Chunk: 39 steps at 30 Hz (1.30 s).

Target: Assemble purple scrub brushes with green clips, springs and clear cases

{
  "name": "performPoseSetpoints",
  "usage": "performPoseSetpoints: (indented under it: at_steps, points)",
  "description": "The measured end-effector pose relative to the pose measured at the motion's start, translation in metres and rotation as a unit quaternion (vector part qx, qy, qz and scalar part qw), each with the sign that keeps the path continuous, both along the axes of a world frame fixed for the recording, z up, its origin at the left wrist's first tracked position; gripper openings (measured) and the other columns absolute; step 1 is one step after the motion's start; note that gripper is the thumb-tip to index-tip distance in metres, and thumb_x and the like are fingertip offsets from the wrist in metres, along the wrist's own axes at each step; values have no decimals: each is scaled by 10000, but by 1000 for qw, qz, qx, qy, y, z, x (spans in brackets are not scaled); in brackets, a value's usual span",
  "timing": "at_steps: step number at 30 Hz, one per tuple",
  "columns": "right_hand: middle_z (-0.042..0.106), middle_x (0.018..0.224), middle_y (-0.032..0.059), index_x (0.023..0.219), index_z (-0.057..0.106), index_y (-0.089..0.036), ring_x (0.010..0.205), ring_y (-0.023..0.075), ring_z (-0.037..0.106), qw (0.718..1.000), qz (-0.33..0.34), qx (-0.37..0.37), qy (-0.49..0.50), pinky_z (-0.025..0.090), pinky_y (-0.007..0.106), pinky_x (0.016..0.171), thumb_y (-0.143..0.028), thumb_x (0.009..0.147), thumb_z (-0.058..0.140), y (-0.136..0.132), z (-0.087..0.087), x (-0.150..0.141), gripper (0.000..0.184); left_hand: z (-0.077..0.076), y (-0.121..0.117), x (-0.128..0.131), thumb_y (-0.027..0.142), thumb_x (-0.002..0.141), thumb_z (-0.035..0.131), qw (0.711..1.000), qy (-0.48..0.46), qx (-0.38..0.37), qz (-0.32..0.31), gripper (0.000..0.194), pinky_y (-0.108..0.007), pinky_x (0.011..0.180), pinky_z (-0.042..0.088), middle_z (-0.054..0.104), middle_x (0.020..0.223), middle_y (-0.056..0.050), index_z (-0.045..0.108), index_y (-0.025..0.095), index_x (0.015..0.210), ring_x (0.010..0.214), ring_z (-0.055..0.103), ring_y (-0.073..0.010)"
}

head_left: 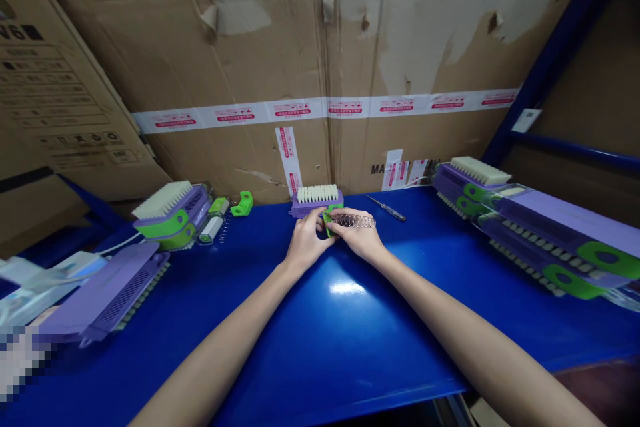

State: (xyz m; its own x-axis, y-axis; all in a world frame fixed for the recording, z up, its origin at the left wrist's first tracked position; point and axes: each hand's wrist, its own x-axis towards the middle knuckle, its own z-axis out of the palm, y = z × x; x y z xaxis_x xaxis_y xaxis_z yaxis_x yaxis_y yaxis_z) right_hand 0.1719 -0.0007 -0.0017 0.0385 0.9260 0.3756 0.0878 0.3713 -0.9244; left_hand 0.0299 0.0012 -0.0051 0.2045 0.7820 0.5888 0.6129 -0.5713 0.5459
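Both hands meet over the middle of the blue table, pinching a small green plastic part (pixel 329 219) between them. My left hand (pixel 306 240) closes its fingertips on the part's left side. My right hand (pixel 361 239) grips its right side, and a metal coil spring (pixel 357 220) sticks out to the right across the back of that hand. Just behind the hands sits a purple device with white bristles (pixel 317 199). To their right lies a screwdriver (pixel 387 208). Fingers hide much of the green part.
Bristled purple devices (pixel 173 213) stand at left, one lying nearer (pixel 107 293). Close by are a green bracket (pixel 243 204), a small white-and-green block (pixel 212 227) and a spring (pixel 225 227). More purple devices (pixel 540 227) are stacked at right. A taped cardboard wall (pixel 240 60) rises behind.
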Motion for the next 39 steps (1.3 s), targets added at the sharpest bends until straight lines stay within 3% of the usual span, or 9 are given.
performPoseSetpoints:
  at_steps: [5,13,18,23,29,34,39]
  points:
    - [736,812,72,782,712,-149,739,206,685,1000,-26,-16,2,538,303,691,-279,601,744,-1,0,-6,225,-3,-1,-1,219,658,744,993,86,74,39,536,-353,797,457,669,865,-44,517,149,1138,800,633,-209]
    - [733,773,58,746,698,-131,746,200,676,989,7,-108,96,524,303,708,-287,534,777,-6,6,-8,274,-3,-2,-5,214,727,692,973,167,155,40,491,-360,811,436,665,997,-97,484,151,1168,912,624,-249]
    - [717,719,39,863,666,-121,708,184,670,986,18,-134,96,516,290,671,-262,538,779,-7,11,-4,372,-2,-2,-3,418,712,706,979,153,122,63,527,-370,807,425,656,1012,-98,503,157,1122,926,606,-258]
    - [712,718,27,1039,601,-116,740,178,673,989,10,-124,82,518,308,749,-255,595,756,-4,10,2,491,-2,-5,-1,596,659,680,979,167,89,76,569,-380,802,407,645,968,-94,550,159,999,936,583,-271]
    - [717,783,48,1098,602,-113,763,184,665,995,26,-94,26,521,327,755,-315,644,739,-1,6,7,516,1,-4,-6,303,875,516,954,260,137,65,156,-366,759,379,648,795,-58,592,180,817,814,581,-226]
    - [720,834,47,1050,632,-137,811,175,668,994,74,-82,22,510,333,821,-269,632,751,-1,5,6,454,4,-3,-12,218,895,448,943,276,174,62,207,-359,739,373,626,730,-57,606,192,765,762,559,-215]
    - [718,828,43,1133,592,-131,818,175,671,989,79,-107,66,511,342,833,-254,601,768,-3,6,4,573,4,-2,-14,203,892,457,952,244,179,54,191,-347,723,369,630,730,-57,610,183,779,754,558,-213]
